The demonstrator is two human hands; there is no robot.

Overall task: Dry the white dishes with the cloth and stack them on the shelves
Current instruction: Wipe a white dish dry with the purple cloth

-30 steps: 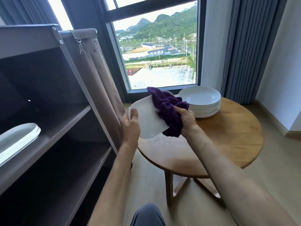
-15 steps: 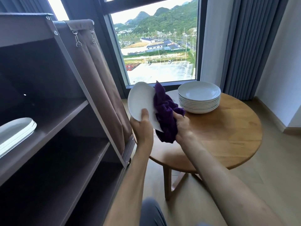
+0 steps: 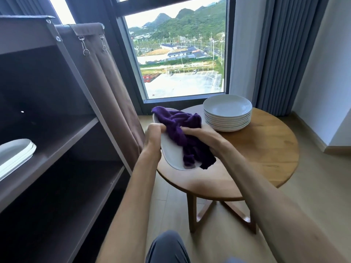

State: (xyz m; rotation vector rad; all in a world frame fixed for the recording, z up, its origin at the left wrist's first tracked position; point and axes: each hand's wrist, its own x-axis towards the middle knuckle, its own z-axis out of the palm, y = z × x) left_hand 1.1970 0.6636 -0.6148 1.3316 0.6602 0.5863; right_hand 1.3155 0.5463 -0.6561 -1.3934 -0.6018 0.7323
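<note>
A knee [image 3: 167,247] in dark fabric shows at the lower edge. Above it, the left hand [image 3: 153,137] grips the near-left rim of the white dish [image 3: 171,154], fingers curled round the edge. The right hand [image 3: 201,137] pinches the purple cloth [image 3: 182,133] and presses it onto the dish face. The dish is held in the air over the near edge of the round wooden table [image 3: 262,154].

Half a second earlier the dish stood almost on edge with the cloth behind it; it now lies nearly flat, face up, with the cloth spread across it. This indicates that wiping has moved to the upper face, so shelving is probably close.

Farther back, the stack of undried dishes [image 3: 228,112] rests on the table. To the left, dried dishes [image 3: 17,154] lie on the shelf [image 3: 62,141].
</note>
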